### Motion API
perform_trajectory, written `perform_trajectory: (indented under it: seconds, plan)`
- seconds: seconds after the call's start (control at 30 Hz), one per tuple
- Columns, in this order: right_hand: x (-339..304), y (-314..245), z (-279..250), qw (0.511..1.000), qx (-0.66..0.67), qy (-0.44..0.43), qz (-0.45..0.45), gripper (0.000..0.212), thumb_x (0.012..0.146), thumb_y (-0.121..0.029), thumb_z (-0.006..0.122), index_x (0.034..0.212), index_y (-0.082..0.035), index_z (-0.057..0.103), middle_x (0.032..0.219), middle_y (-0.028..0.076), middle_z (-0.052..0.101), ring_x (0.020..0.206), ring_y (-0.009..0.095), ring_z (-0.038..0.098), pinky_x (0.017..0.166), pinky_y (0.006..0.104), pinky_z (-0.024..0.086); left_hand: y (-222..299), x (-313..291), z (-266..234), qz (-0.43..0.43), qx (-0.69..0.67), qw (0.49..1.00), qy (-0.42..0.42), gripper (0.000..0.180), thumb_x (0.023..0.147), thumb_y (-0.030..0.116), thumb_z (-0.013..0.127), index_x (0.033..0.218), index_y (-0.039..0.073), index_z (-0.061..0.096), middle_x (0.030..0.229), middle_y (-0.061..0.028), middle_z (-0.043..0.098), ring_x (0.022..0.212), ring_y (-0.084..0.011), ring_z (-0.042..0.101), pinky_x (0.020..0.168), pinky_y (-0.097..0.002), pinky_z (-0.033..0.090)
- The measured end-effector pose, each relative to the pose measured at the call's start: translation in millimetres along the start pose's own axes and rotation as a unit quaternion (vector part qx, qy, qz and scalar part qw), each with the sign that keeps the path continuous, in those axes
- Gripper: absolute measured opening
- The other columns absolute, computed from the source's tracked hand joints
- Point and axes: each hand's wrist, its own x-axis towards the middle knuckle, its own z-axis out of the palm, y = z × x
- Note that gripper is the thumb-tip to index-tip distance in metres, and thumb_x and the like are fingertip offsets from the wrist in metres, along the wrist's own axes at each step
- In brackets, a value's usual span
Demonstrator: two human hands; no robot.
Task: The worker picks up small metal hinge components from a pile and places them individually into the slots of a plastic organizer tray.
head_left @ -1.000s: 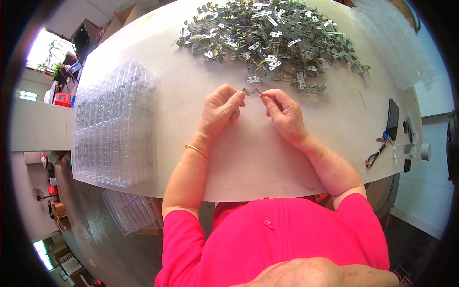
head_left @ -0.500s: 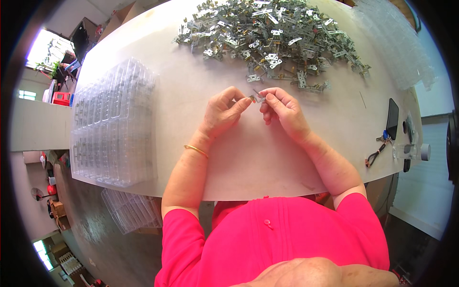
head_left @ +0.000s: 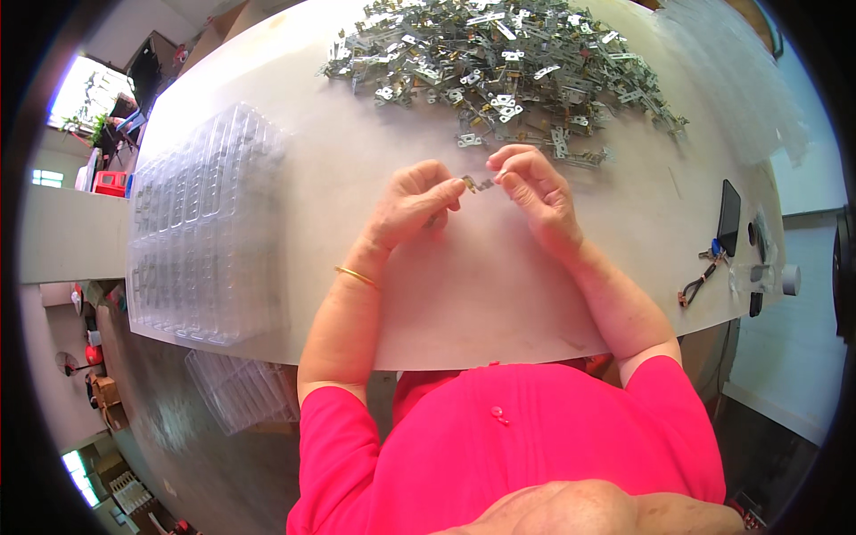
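Over the middle of the table, my left hand (head_left: 417, 203) pinches a small metal part (head_left: 474, 184) between thumb and forefinger. The part is silvery with a brass-coloured bit, and its other end points to my right hand. My right hand (head_left: 538, 194) is closed, thumb against fingertips, at the part's right end; whether it grips the part or something smaller is hidden. Just beyond both hands lies a large heap of similar metal parts (head_left: 499, 76), flat pieces with holes mixed with brass-coloured bits.
Stacked clear plastic trays (head_left: 201, 232) holding metal parts stand on the table (head_left: 446, 312) at left. More clear trays (head_left: 241, 392) sit below the table edge. At right are a phone (head_left: 730, 218), keys on a cord (head_left: 700, 283) and clear plastic sheets (head_left: 740, 80).
My right hand has drawn slightly away to the right, so more of the metal part shows between the hands. The left hand keeps its pinch on the part.
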Motion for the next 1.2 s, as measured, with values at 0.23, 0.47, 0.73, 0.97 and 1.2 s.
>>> perform_trajectory:
  seconds: [0.23, 0.47, 0.73, 0.97, 1.2]
  plan:
    - [-0.1, -0.3, 4.9, 0.973, -0.193, -0.063, -0.109, 0.007, 0.091, 0.000, 0.066, 0.097, -0.002, 0.062, 0.109, 0.008, 0.062, 0.095, 0.018, 0.061, 0.085, 0.0291, 0.050, -0.2, 1.1, -4.3, -0.014, -0.017, 1.000, -0.012, 0.029, 0.100, 0.031, 0.059, 0.094, 0.003, 0.064, 0.080, -0.0078, 0.067, 0.049, -0.0114, 0.060, 0.044, -0.0227, 0.041]
    - [-0.1, 9.6, 1.5, 0.972, 0.202, 0.048, 0.112, 0.012, 0.102, -0.014, 0.056, 0.107, -0.004, 0.060, 0.102, 0.005, 0.064, 0.095, 0.013, 0.062, 0.088, 0.0304, 0.053, -5.3, 6.3, -1.6, 0.119, -0.159, 0.979, -0.038, 0.039, 0.102, 0.022, 0.053, 0.131, -0.003, 0.053, 0.123, -0.0188, 0.061, 0.100, -0.0245, 0.061, 0.086, -0.0377, 0.052]
    - [-0.4, 11.3, 6.1, 0.966, 0.201, 0.038, 0.158, 0.014, 0.102, -0.017, 0.057, 0.107, -0.004, 0.060, 0.102, 0.004, 0.065, 0.093, 0.011, 0.062, 0.088, 0.0296, 0.053, -10.7, 7.7, 0.6, 0.187, -0.077, 0.979, -0.033, 0.036, 0.104, 0.022, 0.051, 0.133, 0.000, 0.055, 0.139, -0.0159, 0.055, 0.133, -0.0268, 0.049, 0.108, -0.0432, 0.044]
    - [-4.0, -1.0, 11.7, 0.990, 0.026, 0.045, 0.130, 0.013, 0.100, -0.021, 0.062, 0.106, -0.008, 0.062, 0.076, -0.004, 0.059, 0.065, 0.003, 0.052, 0.059, 0.0186, 0.044, -12.5, 6.6, -1.9, 0.121, -0.159, 0.980, -0.002, 0.030, 0.107, 0.028, 0.046, 0.109, 0.002, 0.061, 0.099, -0.0087, 0.068, 0.089, -0.0177, 0.067, 0.083, -0.0332, 0.055]
    - [-8.1, -0.2, 15.2, 0.995, -0.039, 0.016, 0.086, 0.011, 0.100, -0.019, 0.062, 0.105, -0.009, 0.063, 0.068, -0.007, 0.053, 0.059, 0.001, 0.046, 0.053, 0.0188, 0.039, -8.2, 2.4, 7.4, 0.076, 0.015, 0.996, 0.049, 0.028, 0.106, 0.027, 0.049, 0.097, 0.003, 0.061, 0.076, -0.0017, 0.059, 0.058, -0.0086, 0.053, 0.052, -0.0230, 0.046]
